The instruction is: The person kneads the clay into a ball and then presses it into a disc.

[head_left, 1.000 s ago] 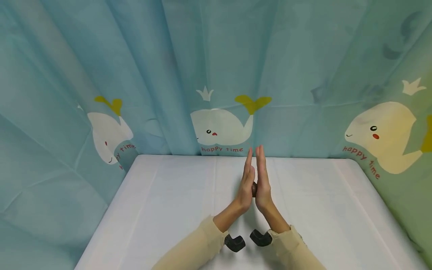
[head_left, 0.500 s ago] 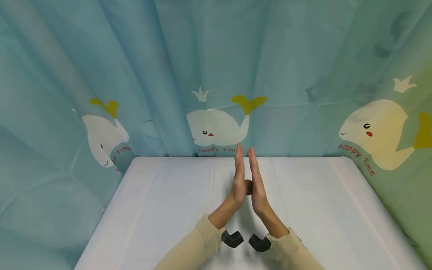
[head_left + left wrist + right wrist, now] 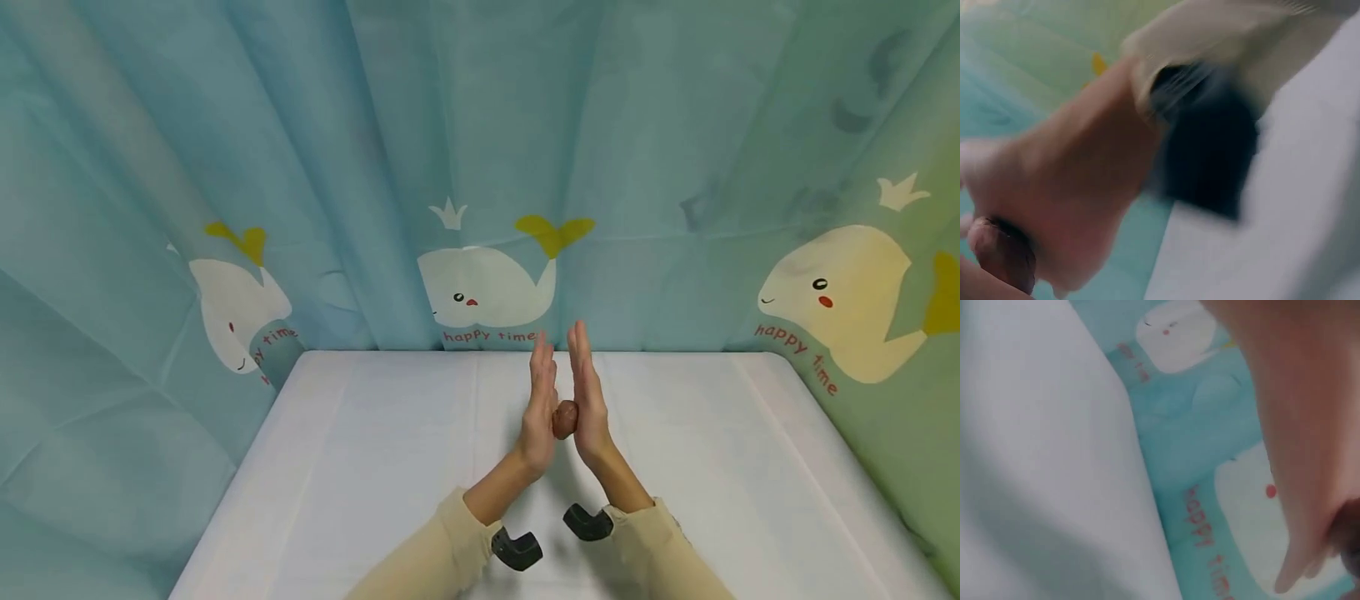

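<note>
In the head view, a small brown clay-like lump [image 3: 565, 419], rounded and slightly shiny, is pressed between two facing palms above the table. My left hand [image 3: 537, 425] lies flat along its left side, fingers straight and pointing away. Against the other side is my right hand [image 3: 590, 412], also straight-fingered, its fingertips reaching a little farther than the left's. The left wrist view shows the lump [image 3: 1005, 259] between the palms, with much blur. Only a dark part of the lump [image 3: 1349, 531] shows at the right edge of the right wrist view.
A white-covered table [image 3: 375, 467] spreads beneath the hands. Behind it hangs a blue-green curtain [image 3: 675, 283] printed with whales. Black wrist cameras [image 3: 516, 550] stick out from the beige sleeves [image 3: 442, 550], close to each other.
The palms have slid against each other: lately the right hand went forward and the left drew back. The lump has turned between them and shows more than a second ago.
</note>
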Demonstrator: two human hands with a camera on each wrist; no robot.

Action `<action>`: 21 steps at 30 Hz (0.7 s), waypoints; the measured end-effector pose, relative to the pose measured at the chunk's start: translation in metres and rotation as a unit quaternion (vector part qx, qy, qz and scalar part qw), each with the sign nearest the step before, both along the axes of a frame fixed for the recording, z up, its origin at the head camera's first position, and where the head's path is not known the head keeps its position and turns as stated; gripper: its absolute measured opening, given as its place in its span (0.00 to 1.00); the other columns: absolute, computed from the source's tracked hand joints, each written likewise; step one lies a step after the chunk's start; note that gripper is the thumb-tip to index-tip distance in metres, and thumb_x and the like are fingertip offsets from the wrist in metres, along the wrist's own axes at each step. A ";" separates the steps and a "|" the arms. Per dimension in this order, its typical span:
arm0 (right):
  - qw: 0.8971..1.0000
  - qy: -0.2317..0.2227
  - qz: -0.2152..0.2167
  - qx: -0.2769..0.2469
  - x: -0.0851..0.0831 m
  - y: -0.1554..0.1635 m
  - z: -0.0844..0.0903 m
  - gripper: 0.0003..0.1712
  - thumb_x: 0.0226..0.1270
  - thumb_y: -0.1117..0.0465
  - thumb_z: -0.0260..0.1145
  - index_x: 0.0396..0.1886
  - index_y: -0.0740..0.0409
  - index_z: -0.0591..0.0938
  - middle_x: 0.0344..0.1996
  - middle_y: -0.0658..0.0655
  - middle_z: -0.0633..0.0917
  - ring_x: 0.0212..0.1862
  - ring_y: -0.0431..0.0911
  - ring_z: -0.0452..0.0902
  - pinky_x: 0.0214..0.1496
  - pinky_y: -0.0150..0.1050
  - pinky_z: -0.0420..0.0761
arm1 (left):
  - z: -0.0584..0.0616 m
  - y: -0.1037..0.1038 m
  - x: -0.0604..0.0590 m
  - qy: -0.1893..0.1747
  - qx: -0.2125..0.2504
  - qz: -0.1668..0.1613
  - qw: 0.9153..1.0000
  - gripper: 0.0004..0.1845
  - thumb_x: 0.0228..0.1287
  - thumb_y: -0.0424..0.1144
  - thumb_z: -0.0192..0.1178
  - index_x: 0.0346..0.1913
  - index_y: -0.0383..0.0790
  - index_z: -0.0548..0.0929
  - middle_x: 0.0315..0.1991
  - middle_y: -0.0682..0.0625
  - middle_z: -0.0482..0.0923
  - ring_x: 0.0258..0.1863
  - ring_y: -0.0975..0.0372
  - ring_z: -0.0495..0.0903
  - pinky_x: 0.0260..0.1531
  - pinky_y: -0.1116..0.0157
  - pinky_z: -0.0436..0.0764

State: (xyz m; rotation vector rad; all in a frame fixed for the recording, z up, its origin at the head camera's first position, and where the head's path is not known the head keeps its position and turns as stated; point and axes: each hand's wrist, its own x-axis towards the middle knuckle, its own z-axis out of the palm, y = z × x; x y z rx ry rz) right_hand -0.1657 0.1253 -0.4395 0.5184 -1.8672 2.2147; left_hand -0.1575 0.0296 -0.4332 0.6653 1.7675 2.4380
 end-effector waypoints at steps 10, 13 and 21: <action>0.996 0.068 -0.012 0.064 0.020 -0.012 0.018 0.33 0.85 0.46 0.28 0.86 0.40 0.44 0.83 0.48 0.48 0.83 0.47 0.36 0.78 0.57 0.41 | -0.023 -0.001 -0.019 -0.019 -0.061 0.022 0.998 0.32 0.83 0.53 0.21 0.84 0.55 0.33 0.84 0.49 0.31 0.78 0.61 0.50 0.73 0.58 0.56; 0.996 0.061 -0.021 0.058 0.009 -0.007 0.020 0.33 0.85 0.46 0.29 0.85 0.39 0.44 0.83 0.45 0.48 0.83 0.45 0.36 0.77 0.61 0.37 | -0.020 0.001 -0.008 -0.027 -0.025 -0.020 0.999 0.33 0.82 0.56 0.21 0.84 0.57 0.31 0.84 0.46 0.31 0.55 0.64 0.73 0.48 0.70 0.69; 1.000 0.007 0.015 0.004 0.010 -0.005 -0.009 0.31 0.86 0.46 0.24 0.85 0.35 0.40 0.83 0.50 0.45 0.39 0.32 0.77 0.41 0.35 0.72 | 0.014 -0.006 -0.003 0.039 -0.015 -0.001 0.999 0.34 0.82 0.60 0.22 0.84 0.58 0.33 0.84 0.54 0.31 0.82 0.59 0.35 0.77 0.44 0.39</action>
